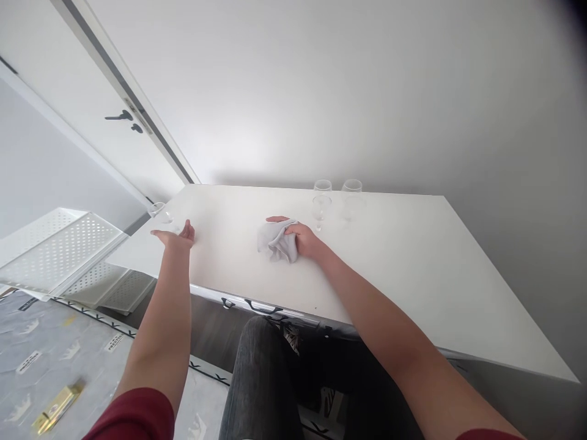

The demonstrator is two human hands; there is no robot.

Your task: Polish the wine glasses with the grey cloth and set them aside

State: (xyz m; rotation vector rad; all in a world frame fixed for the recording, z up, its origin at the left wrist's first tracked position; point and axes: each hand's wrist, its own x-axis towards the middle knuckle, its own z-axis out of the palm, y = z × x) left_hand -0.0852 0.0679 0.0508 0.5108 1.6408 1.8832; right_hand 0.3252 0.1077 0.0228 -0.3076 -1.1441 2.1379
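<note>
My right hand (305,238) grips a crumpled pale cloth (279,241) just above the white tabletop (394,275). At the table's left end, my left hand (177,236) has its thumb and fingers spread apart. Right beside it, on the far side, is a clear stemmed glass (160,212); whether the fingers touch it I cannot tell. Beyond the cloth, a clear wine glass (321,208) stands in front of another glass (323,185). To their right is a further wine glass (351,189). Their transparent outlines are faint against the white.
White perforated panels (59,250) jut out left of the table. A plastic-wrapped mattress (68,360) lies at lower left with a gold packet (57,409) on it. Dark drawer handles (261,307) line the table's front. A door handle (120,115) shows at upper left.
</note>
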